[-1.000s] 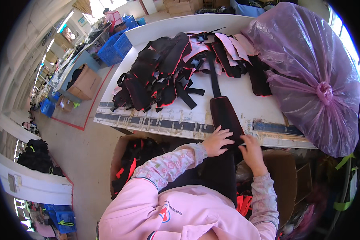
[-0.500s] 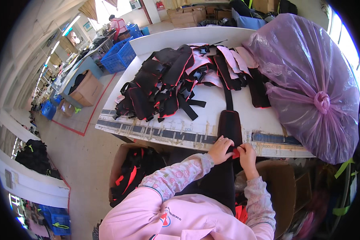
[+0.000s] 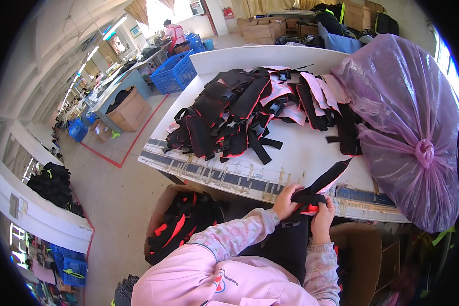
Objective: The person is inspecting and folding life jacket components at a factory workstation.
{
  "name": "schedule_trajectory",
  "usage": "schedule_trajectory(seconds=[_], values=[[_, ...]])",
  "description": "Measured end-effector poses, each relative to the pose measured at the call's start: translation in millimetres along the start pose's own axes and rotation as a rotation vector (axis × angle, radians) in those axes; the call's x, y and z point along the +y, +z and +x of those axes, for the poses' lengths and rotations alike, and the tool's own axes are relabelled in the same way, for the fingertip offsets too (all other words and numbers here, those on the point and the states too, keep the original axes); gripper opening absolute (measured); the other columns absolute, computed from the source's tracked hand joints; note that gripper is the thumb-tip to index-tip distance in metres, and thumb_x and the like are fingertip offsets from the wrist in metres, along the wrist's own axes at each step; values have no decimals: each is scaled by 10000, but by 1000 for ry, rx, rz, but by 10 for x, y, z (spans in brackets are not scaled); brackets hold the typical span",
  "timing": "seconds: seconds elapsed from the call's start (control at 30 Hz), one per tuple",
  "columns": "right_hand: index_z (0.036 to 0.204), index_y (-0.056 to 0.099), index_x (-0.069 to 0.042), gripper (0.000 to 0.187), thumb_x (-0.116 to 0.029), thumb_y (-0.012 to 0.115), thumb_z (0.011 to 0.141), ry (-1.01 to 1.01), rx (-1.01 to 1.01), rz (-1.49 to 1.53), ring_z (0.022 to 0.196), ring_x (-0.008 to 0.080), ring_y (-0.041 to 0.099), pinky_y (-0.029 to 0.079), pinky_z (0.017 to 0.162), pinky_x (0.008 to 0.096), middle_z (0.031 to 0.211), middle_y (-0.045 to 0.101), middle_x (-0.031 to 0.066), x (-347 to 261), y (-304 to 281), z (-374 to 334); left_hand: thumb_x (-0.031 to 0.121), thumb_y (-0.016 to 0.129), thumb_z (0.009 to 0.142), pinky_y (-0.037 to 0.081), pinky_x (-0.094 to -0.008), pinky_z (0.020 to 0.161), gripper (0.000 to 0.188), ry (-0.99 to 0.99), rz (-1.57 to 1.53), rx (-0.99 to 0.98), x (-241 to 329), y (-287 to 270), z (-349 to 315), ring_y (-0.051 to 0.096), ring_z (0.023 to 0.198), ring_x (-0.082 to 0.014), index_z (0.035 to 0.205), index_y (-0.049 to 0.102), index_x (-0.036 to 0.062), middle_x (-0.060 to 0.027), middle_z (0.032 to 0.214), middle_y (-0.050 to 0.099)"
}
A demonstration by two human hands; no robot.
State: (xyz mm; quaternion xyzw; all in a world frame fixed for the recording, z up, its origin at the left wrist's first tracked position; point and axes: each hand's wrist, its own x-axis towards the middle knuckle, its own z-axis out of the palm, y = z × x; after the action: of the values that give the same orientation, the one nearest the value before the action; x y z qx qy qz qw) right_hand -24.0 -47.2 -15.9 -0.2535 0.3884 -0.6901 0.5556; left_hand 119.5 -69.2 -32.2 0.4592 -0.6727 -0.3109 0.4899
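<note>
A black padded strap (image 3: 327, 176) with red edging and a pale pink underside slants up and right from my hands, over the table's front edge. My left hand (image 3: 285, 202) is closed on the strap's near part, where black webbing bunches up. Close beside it, my right hand (image 3: 323, 218) pinches the same end, with a bit of red material (image 3: 310, 208) showing between the hands. Fingertips are partly hidden by the folded webbing. Beyond, a heap of similar black and pink straps (image 3: 229, 109) with buckles covers the back of the white table (image 3: 311, 148).
A large tied purple plastic bag (image 3: 392, 97) bulges over the table's right side. Below the front edge stands a carton (image 3: 160, 204) of black and red pieces; another carton (image 3: 357, 250) is at lower right. Blue crates (image 3: 173, 71) and a co-worker (image 3: 174, 34) are farther back left.
The strap lay flat and straight on the table edge; now it is tilted to the right, its pink underside partly showing. My hands have bunched its near end. The whole view has shifted slightly.
</note>
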Motion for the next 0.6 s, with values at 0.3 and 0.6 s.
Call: schedule_trajectory(seconds=[0.3, 0.6], values=[[852, 542, -4, 121, 63, 443, 838, -469, 22, -759, 691, 108, 523, 446, 644, 246, 763, 568, 28, -224, -55, -82, 143, 468, 931, 428, -361, 954, 293, -734, -1465, -263, 170, -38, -76, 573, 1050, -233, 1172, 520, -14, -139, 1164, 580], [931, 556, -25, 168, 48, 454, 819, -90, 105, 23, 755, 141, 596, 494, 657, 275, 815, 591, 37, -221, 18, -79, 245, 461, 943, 401, -369, 988, 346, -739, -1580, -459, 412, -140, 131, 557, 1094, -251, 1126, 559, -31, -147, 1195, 580]])
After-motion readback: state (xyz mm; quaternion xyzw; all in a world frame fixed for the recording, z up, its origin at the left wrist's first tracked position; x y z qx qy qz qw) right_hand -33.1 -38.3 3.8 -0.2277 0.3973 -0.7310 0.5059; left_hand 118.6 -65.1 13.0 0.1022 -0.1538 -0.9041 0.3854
